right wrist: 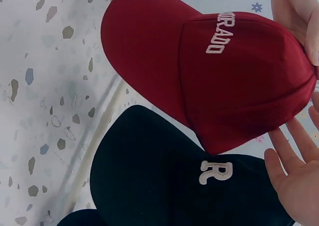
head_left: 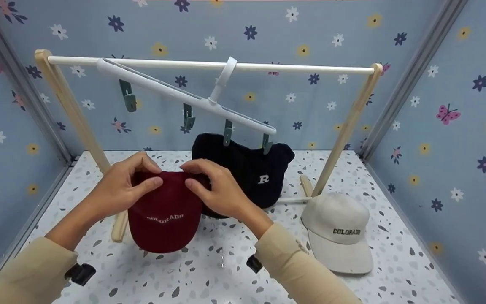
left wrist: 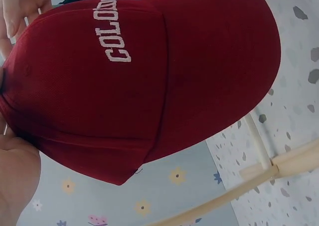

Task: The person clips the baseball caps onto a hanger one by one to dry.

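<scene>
A dark red baseball cap (head_left: 165, 230) with white COLORADO lettering hangs brim down between both hands, above the floor. My left hand (head_left: 118, 185) grips the left side of its crown top, thumb in front. The right hand (head_left: 222, 190) holds the crown's right side, thumb in front and fingers behind. Just right of the red cap, a dark cap with a white R (head_left: 264, 179) and a black cap (head_left: 213, 147) hang from clips on a white hanger (head_left: 154, 85). The hanger tilts, its right end lower. Two green clips (head_left: 130, 102) on its left half hold nothing.
A white rail (head_left: 310, 68) on wooden posts (head_left: 344, 126) carries the hanger's hook. On the speckled white surface (head_left: 243, 274), a cream COLORADO cap (head_left: 338, 232) lies at the right. Flowered blue panels (head_left: 449, 169) stand at the back and sides.
</scene>
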`<state>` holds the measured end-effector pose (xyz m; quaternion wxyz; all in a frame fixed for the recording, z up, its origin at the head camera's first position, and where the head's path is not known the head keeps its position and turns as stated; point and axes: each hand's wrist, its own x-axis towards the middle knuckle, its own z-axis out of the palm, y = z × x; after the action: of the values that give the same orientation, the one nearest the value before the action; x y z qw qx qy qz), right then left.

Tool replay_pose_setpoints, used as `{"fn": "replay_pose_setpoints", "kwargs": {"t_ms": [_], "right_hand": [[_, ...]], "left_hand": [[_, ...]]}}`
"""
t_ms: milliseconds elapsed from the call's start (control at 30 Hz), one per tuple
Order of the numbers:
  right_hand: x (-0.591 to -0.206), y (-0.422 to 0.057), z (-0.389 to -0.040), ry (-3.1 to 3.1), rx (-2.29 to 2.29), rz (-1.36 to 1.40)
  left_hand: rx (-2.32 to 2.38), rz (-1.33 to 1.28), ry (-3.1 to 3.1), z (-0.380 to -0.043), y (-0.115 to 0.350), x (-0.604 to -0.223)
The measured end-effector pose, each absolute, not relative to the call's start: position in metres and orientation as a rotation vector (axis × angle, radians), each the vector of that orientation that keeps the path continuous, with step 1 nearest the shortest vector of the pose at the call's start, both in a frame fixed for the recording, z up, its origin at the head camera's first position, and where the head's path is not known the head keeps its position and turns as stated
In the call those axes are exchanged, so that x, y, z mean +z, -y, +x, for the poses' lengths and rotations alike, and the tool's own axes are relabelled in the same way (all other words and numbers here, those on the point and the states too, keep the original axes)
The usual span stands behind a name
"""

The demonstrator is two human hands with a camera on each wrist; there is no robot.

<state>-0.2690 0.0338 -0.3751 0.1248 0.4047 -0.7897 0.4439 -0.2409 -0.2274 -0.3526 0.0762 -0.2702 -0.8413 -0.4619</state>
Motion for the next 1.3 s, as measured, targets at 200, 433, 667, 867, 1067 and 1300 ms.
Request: {"fn": "replay_pose_setpoints", "kwargs": {"t_ms": [200, 433, 667, 867, 1067, 1300], "right_hand": [[-0.377, -0.036, -0.271, 2.254, 1.287, 1.169], [-0.375, -0.036, -0.272, 2.210, 1.329, 1.196], [-0.368, -0.038, -0.272, 2.242, 1.340, 1.184], [-0.359, -0.039, -0.274, 2.229, 1.284, 1.150], [-0.351, -0.040, -0.276, 2.220, 1.239, 1.115], [-0.341, -0.040, -0.277, 2.237, 1.217, 1.075]], "left_hand": [[-1.396, -0.835, 2.506, -0.245, 0.222, -0.355], [-1.389, -0.842, 2.507, -0.245, 0.220, -0.355], [-1.408, -0.843, 2.528, -0.247, 0.220, -0.354], [-1.402, -0.827, 2.548, -0.248, 0.219, -0.352], [-1.331, -0.782, 2.564, -0.249, 0.217, -0.348], [-1.253, -0.707, 2.545, -0.249, 0.214, -0.342]]}}
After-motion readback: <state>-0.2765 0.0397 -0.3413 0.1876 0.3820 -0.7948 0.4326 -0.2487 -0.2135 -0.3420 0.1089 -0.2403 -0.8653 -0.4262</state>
